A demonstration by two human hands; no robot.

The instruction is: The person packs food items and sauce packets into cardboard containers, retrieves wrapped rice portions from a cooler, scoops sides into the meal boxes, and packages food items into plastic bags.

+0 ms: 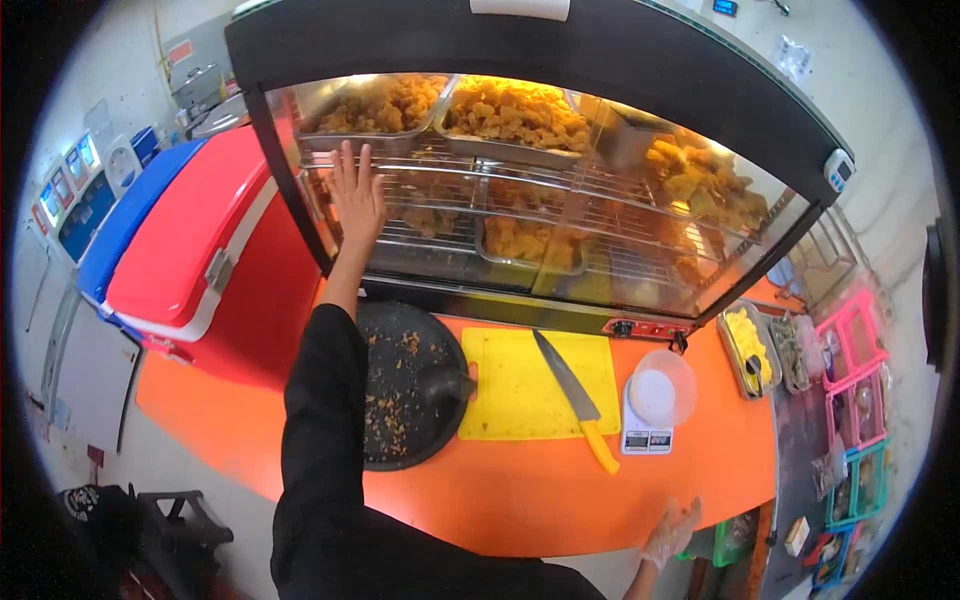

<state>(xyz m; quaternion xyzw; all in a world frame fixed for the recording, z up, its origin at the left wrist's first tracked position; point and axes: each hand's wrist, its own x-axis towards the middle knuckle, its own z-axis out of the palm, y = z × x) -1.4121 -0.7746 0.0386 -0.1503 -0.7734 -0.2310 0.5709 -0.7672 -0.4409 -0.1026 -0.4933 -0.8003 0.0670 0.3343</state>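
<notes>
My left hand [358, 200] is raised with fingers stretched out, flat at the glass front of the food warmer [450, 290]; whether it presses on the glass I cannot tell. Behind the glass are trays of fried, golden food [515, 115] on wire racks. My right hand [672, 535], in a clear plastic glove, is low at the front edge of the orange table [560, 495], its fingers loosely extended and nothing visible in them. Between the hands lie a yellow cutting board [510, 385], a yellow-handled knife [570, 380] and a white digital scale [645, 438] bearing a clear tub [668, 385].
A black stone mortar [385, 440] with crumbs and a pestle [440, 385] sits beside my left arm. Red [190, 240] and blue [125, 220] cooler boxes stand at left. Toward the right are a tray of yellow food [750, 345] and pink baskets [850, 340].
</notes>
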